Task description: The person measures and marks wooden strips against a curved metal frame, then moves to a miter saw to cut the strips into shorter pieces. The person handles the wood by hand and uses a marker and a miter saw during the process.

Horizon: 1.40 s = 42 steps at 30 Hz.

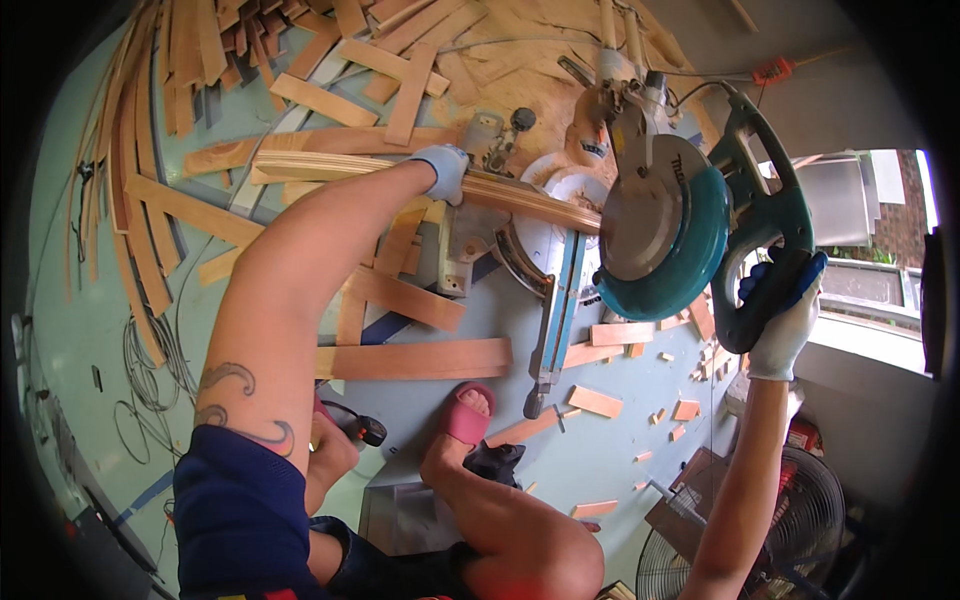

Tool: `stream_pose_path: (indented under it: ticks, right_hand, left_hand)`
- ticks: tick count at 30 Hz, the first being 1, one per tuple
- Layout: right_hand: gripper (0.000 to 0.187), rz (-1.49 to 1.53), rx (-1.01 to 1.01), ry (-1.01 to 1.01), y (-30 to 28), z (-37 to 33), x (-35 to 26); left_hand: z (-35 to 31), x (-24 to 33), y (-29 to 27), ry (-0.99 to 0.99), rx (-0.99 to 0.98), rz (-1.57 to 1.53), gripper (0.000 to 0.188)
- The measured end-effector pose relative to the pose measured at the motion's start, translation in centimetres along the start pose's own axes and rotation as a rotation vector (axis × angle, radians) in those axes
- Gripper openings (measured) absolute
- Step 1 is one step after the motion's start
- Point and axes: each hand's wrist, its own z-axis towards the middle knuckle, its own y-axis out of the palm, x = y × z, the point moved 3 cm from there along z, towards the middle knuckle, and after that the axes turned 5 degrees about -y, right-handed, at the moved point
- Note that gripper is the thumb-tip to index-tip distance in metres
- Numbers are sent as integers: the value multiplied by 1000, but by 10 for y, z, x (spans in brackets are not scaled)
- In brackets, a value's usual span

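Note:
My left hand (443, 172), in a pale glove, is closed over a stack of long thin wooden strips (535, 200). The strips lie across the bed of a sliding mitre saw (665, 230), their right end close to its teal blade guard. The fingertips of this hand are partly hidden behind the wood. My right hand (785, 325), in a white and blue glove, is wrapped round the saw's dark D-shaped handle (765, 270). The saw head is tilted in this view, and the guard covers most of the blade. A slim arm (560, 320) sticks out from the saw's round base.
Wooden boards (405, 95) lie in piles at the far left, with sawdust (510, 70) behind the saw. Small offcuts (597, 401) litter the floor at right. A fan (805, 520) stands at lower right. Coiled cable (155, 365) lies at left. My sandalled foot (468, 413) is near the saw.

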Motion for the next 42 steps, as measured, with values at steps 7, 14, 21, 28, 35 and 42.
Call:
stream_pose_path:
  ticks: [7,14,21,28,35,42]
  right_hand:
    - [88,-10,69,28,-3,-2,2]
    - [80,44,113,32,-1,-3,-1]
    - [76,62,137,26,0,-5,-2]
    - [98,-27,20,-12,-1,-2,1]
    - [95,33,16,1,-2,-1,5]
    - [84,11,47,18,-1,-5,3]
  left_hand:
    - [0,0,1,11,24,-13,58]
    - [1,1,1,-3,-4,-15,60]
    - [-4,4,-3,-10,4,-13,59]
    - [-5,4,-4,-15,5,-25,59]
    - [-1,3,-1,-18,-12,-4,61]
    - [-1,2,-1,-36,-37,-15,62]
